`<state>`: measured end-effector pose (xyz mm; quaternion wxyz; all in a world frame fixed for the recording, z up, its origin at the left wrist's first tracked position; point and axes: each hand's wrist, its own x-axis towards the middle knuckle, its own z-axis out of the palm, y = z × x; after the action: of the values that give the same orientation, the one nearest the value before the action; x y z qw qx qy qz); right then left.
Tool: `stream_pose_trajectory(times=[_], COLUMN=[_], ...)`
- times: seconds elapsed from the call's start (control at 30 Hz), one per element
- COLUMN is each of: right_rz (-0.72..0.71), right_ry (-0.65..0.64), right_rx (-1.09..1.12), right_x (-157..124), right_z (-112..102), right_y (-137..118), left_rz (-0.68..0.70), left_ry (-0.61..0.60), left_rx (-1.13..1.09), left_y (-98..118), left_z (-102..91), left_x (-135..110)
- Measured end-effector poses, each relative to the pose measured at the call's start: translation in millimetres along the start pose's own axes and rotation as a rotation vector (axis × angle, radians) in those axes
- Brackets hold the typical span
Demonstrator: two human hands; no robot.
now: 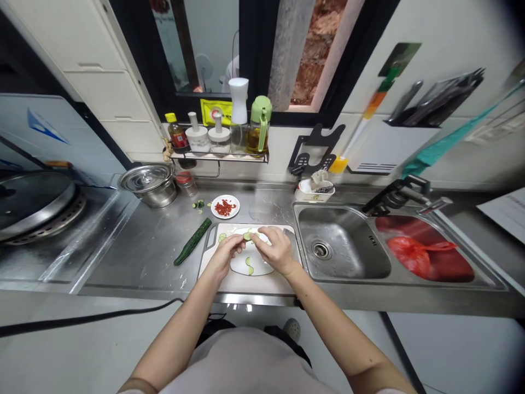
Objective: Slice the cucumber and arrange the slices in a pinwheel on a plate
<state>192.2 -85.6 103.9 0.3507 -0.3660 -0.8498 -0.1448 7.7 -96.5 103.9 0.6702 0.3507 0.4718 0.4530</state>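
Head view: a short, pale-green cucumber piece is pinched at its ends between the fingertips of the left hand and right hand, just above a white plate on a cutting board. The board lies on a steel counter beside the sink, with a whole cucumber to its left.

Cucumber dark green; slices pale green on white plate. Chopped chillies red (white saucer too). Bag in sink red; counter plain steel grey.
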Motion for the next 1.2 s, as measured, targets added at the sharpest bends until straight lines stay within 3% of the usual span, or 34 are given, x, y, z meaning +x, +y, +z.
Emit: stream_pose_trajectory(times=[0.23,0.53,0.67,1.2], right_rz=[0.105,0.07,0.07,0.203], right_ry=[-0.136,-0.119,-0.129,-0.121], right_rx=[0.171,0.15,0.121,0.283], right_x=[1.3,2.6,2.9,3.6], right_z=[-3.0,-3.8,-3.3,-2.7], right_y=[-1.3,-2.9,-3.8,-11.5], left_rz=[0.05,0.124,0.121,0.163], left_ry=[0.023,0.076,0.034,0.024], left_rx=[0.14,0.154,0.116,0.069], left_y=[-0.1,4.5,6.0,2.4], left_z=[0.2,6.7,5.3,5.6], left_x=[3.2,-2.7,-3.3,-2.1])
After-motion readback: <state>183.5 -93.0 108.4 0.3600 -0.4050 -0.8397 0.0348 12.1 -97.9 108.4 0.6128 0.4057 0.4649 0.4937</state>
